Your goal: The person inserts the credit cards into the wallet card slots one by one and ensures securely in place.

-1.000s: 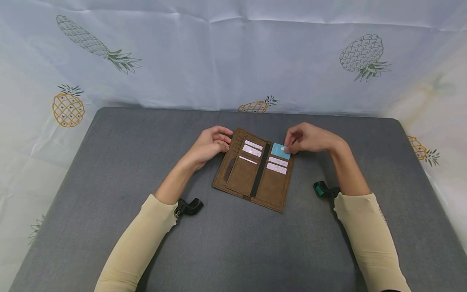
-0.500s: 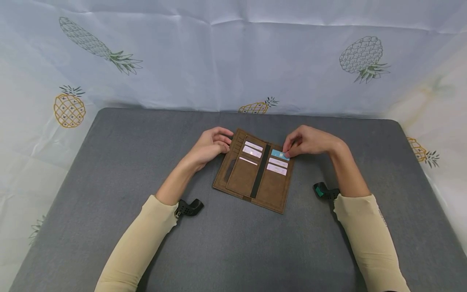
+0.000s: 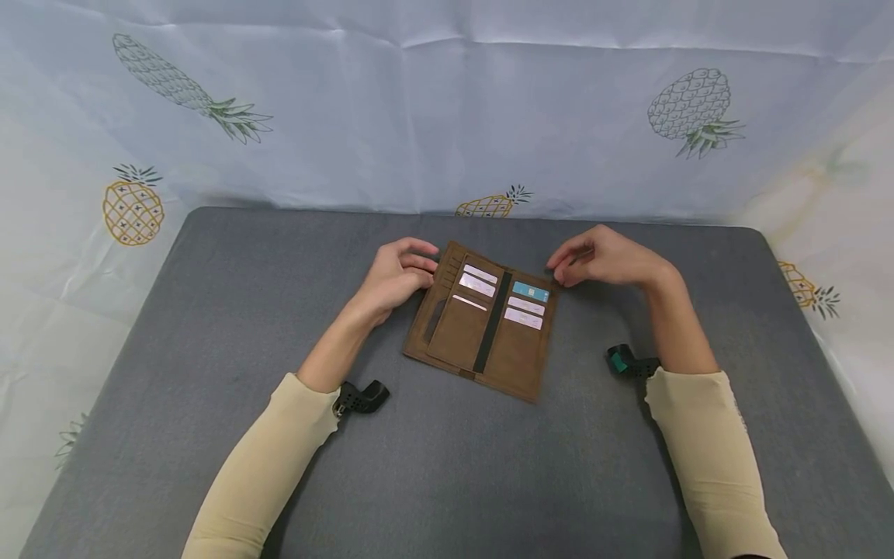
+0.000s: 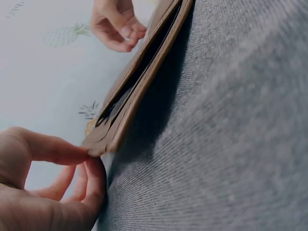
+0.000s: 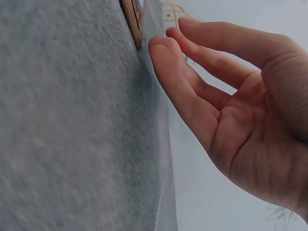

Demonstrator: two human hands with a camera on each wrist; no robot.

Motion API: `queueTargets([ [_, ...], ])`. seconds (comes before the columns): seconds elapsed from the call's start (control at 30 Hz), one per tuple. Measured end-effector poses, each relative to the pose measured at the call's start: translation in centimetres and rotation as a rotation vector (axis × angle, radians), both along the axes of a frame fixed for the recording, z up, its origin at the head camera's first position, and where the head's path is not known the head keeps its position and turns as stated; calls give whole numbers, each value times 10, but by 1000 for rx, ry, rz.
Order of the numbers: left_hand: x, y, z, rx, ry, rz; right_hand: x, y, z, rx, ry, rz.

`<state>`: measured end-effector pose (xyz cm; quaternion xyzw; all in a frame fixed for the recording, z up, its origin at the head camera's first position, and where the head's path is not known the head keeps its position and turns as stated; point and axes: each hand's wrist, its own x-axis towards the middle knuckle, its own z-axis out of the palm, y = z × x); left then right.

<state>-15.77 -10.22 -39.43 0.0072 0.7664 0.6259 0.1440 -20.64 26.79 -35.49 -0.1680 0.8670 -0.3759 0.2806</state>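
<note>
A brown wallet [image 3: 513, 357] lies unfolded on the grey table, a dark band down its middle. Several whitish cards [image 3: 477, 285] show in its slots on both halves. The blue card [image 3: 531, 292] sits in the top slot of the right half, only a strip of it visible. My left hand [image 3: 400, 278] pinches the wallet's left edge; in the left wrist view the thumb [image 4: 57, 150] is on top and the fingers are underneath. Beside the top right corner, my right hand [image 3: 606, 258] hovers with loosely bent fingers and holds nothing, apart from the wallet in the right wrist view.
The grey cloth-covered table [image 3: 447, 481] reaches back to a pale curtain [image 3: 335, 116] printed with pineapples. A black wrist camera [image 3: 362, 396] is on the left wrist, and another black camera [image 3: 628, 362] is on the right.
The blue card has slid down into the top right slot. My right hand has let go of it and moved up and right. The wallet has shifted slightly left.
</note>
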Motion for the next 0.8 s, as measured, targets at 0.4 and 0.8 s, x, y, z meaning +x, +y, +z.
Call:
queueTargets([
  [0.4,-5,-17,5,-224,18,-143,2,13,2,-34,8,-113],
  [0.8,-1,-30,6,-440,103,-270,21,39,-9,10,148,-196],
])
